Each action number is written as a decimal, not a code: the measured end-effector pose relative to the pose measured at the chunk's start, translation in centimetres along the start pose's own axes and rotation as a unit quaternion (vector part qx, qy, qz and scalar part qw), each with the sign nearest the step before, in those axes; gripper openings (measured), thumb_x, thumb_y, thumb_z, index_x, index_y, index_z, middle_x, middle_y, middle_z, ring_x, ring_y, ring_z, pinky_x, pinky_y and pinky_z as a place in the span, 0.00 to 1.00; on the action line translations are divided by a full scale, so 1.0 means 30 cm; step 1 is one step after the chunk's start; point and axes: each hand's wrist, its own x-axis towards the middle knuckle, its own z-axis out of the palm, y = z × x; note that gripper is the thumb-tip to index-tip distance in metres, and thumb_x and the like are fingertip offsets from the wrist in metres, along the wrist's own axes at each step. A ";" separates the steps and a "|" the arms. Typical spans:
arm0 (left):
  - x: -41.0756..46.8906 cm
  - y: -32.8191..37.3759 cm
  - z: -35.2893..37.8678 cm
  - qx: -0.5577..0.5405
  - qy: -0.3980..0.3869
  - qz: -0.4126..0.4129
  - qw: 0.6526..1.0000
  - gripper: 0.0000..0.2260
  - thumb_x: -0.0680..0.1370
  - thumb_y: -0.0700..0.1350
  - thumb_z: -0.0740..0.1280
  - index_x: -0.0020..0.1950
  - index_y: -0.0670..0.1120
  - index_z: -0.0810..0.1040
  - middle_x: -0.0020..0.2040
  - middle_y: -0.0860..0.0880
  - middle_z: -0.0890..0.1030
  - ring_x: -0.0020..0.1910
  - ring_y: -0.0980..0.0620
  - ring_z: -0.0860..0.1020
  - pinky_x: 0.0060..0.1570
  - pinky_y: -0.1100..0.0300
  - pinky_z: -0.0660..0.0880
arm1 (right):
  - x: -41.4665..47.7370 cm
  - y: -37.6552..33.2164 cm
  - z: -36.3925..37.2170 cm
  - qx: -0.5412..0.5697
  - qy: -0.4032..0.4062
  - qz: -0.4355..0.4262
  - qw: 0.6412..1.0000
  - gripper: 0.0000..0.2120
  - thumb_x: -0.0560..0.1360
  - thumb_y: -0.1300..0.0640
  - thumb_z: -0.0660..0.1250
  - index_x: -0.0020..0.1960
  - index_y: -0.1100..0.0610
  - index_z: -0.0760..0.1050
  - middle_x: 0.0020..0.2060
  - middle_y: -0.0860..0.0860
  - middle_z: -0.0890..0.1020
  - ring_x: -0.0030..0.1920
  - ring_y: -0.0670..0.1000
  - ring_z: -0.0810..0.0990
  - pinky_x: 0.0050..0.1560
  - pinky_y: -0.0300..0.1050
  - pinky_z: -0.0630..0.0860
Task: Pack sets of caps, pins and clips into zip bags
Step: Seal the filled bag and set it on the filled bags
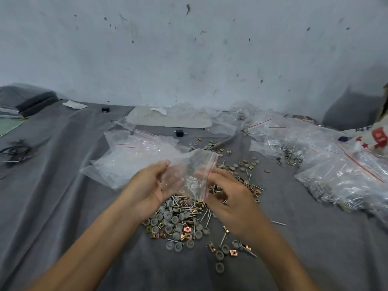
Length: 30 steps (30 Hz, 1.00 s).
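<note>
Bag (190, 164) — between left hand (147, 185), right hand (228, 198)

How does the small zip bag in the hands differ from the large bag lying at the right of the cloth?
The small zip bag is held up by the left hand and right hand; the large bag lies on the cloth. The small zip bag looks nearly empty; the large bag is packed full. Both are clear with a red zip line.
</note>
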 end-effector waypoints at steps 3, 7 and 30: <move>-0.023 -0.016 -0.016 0.071 0.038 -0.029 0.996 0.08 0.82 0.41 0.64 0.59 0.40 0.78 0.52 0.41 0.86 0.44 0.46 0.86 0.35 0.55 0.83 | 0.004 -0.006 -0.040 -0.062 0.057 -0.052 0.995 0.07 0.79 0.52 0.70 0.56 0.48 0.82 0.54 0.38 0.80 0.55 0.43 0.81 0.51 0.32 0.76; -0.074 -0.027 -0.036 0.328 0.070 0.094 0.937 0.34 0.71 0.59 0.75 0.73 0.53 0.69 0.69 0.54 0.75 0.63 0.53 0.77 0.60 0.53 0.75 | 0.016 -0.016 -0.120 -0.073 0.034 -0.048 0.996 0.08 0.80 0.41 0.66 0.50 0.44 0.79 0.52 0.39 0.79 0.52 0.46 0.81 0.50 0.34 0.78; -0.119 -0.057 0.147 0.521 -0.271 0.141 0.797 0.27 0.72 0.65 0.73 0.68 0.57 0.73 0.64 0.57 0.80 0.66 0.58 0.77 0.68 0.49 0.72 | 0.070 -0.097 -0.230 0.197 0.025 0.033 0.980 0.25 0.70 0.48 0.77 0.64 0.46 0.72 0.43 0.50 0.86 0.45 0.48 0.85 0.45 0.38 0.79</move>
